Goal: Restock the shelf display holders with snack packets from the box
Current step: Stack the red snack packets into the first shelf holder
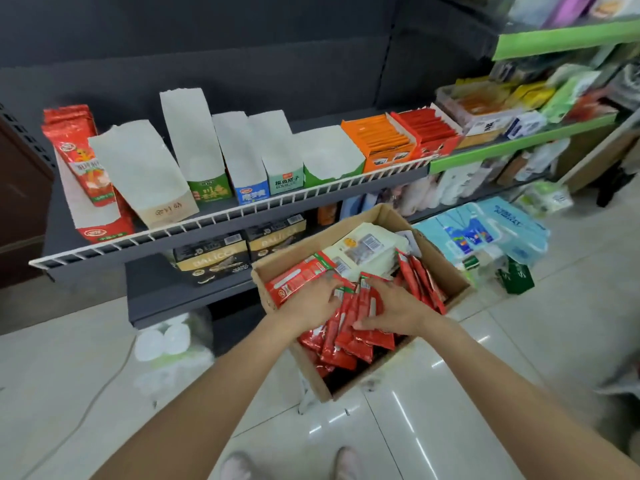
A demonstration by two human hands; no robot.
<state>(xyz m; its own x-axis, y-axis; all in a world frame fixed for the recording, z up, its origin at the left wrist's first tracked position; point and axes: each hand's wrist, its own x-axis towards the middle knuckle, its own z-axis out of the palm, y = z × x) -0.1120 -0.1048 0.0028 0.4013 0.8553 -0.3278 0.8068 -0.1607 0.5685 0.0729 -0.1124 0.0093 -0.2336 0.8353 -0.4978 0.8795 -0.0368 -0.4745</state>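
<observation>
A cardboard box [446,268] sits below the shelf, full of red snack packets [349,337] and some pale packets [367,247] at its far side. Both my hands are inside the box. My left hand [311,301] rests on the red packets from the left, and my right hand [394,306] closes round a bunch of them from the right. On the dark shelf [207,220] above stand several display holders [145,171], most with white insides showing. The leftmost red holder [90,216] has red packets [81,150] standing in it.
Orange [381,140] and red [429,129] holders full of packets stand at the shelf's right end. A white wire rail [242,209] runs along the shelf front. Blue tissue packs [485,230] and a green box [516,275] lie on the floor right of the box. Black boxes [211,254] fill the lower shelf.
</observation>
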